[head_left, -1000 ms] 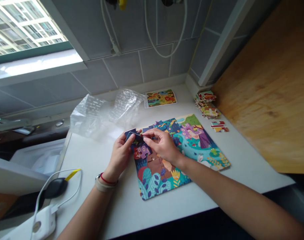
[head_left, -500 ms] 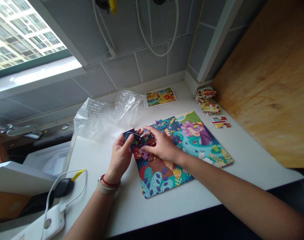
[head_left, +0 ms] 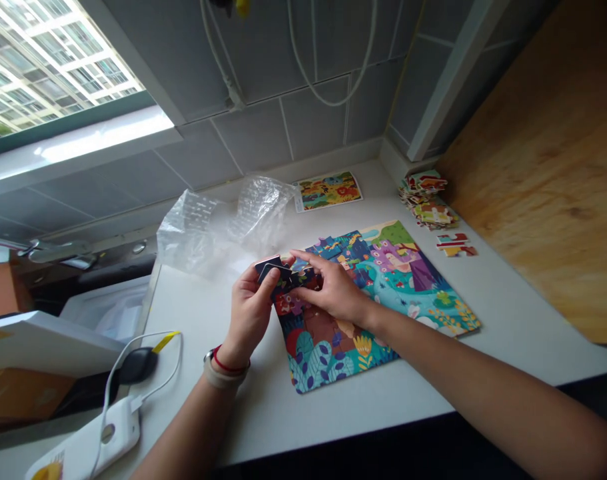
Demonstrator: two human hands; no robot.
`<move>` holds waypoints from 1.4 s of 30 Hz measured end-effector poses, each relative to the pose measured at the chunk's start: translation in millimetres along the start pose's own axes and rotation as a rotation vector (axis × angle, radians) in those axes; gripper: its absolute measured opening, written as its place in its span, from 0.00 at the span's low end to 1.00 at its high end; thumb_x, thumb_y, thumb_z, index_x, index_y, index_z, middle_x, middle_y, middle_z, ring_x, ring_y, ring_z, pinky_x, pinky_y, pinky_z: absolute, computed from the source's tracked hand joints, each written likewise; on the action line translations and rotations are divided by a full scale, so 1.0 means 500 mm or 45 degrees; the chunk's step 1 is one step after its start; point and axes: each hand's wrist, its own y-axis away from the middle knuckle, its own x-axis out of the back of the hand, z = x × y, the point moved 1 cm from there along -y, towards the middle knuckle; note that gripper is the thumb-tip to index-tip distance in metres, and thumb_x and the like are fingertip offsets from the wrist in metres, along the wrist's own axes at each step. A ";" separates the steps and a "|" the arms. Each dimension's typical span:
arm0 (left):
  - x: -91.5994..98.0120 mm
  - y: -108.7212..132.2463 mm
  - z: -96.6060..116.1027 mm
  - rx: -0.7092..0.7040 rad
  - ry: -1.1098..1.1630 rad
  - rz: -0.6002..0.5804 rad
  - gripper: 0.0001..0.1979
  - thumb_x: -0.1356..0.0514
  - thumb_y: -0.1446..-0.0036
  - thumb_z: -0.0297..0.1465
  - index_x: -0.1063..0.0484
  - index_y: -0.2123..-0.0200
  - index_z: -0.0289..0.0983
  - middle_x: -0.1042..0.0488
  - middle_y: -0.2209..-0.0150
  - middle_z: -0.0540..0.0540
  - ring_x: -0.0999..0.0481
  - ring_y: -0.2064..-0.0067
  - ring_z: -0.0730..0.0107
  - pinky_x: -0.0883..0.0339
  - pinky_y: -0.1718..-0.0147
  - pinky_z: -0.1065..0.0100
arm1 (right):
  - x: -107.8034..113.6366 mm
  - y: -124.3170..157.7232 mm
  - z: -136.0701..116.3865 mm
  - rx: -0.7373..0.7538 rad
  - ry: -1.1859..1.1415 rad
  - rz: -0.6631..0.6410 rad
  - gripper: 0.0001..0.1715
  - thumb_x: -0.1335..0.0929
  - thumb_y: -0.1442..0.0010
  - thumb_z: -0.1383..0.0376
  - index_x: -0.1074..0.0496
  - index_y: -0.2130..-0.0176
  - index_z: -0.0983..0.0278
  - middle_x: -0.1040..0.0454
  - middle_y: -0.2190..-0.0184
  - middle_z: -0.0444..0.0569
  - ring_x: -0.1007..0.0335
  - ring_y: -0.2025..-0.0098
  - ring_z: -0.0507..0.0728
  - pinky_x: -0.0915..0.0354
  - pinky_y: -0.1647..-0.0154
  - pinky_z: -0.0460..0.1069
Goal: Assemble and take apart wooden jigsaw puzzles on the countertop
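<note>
Hands close together, both pinching: left hand [head_left: 248, 313] thumb on top of dark jigsaw pieces [head_left: 288, 275], right hand [head_left: 336, 292] steadying far end, prob. to align tabs. Part-built jigsaw [head_left: 333, 350] mid-bench [head_left: 223, 400], loose pieces [head_left: 427, 201] back rt corner, ref. card [head_left: 328, 191] at back edge.

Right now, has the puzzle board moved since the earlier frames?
No. The puzzle board sits in the same place relative to the stack of pieces; only the camera view shifted.
</note>
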 end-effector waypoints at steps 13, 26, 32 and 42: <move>-0.001 -0.005 0.002 0.039 0.244 0.005 0.16 0.27 0.41 0.39 0.20 0.53 0.38 0.16 0.49 0.40 0.19 0.43 0.53 0.25 0.42 0.55 | -0.007 0.001 -0.001 0.022 -0.047 -0.026 0.36 0.23 0.43 0.68 0.27 0.37 0.55 0.23 0.39 0.49 0.25 0.38 0.63 0.31 0.34 0.59; 0.018 -0.022 0.014 0.067 0.315 0.180 0.22 0.27 0.42 0.38 0.27 0.48 0.40 0.19 0.46 0.38 0.15 0.49 0.53 0.21 0.54 0.60 | 0.008 -0.010 0.002 -0.118 -0.062 0.004 0.18 0.23 0.43 0.64 0.20 0.52 0.61 0.17 0.60 0.46 0.21 0.65 0.54 0.25 0.61 0.50; 0.003 -0.007 0.004 0.238 0.224 -0.045 0.23 0.32 0.38 0.45 0.25 0.46 0.37 0.18 0.51 0.39 0.16 0.58 0.60 0.18 0.65 0.63 | 0.007 -0.011 0.000 -0.075 -0.062 0.089 0.19 0.22 0.44 0.62 0.20 0.51 0.60 0.17 0.58 0.47 0.21 0.64 0.55 0.25 0.61 0.50; -0.006 0.007 -0.007 0.298 0.075 -0.216 0.25 0.27 0.42 0.37 0.25 0.43 0.42 0.21 0.46 0.42 0.18 0.55 0.63 0.18 0.57 0.65 | -0.004 -0.001 -0.004 0.047 0.096 0.196 0.14 0.25 0.40 0.65 0.21 0.52 0.59 0.17 0.54 0.49 0.19 0.55 0.58 0.24 0.51 0.53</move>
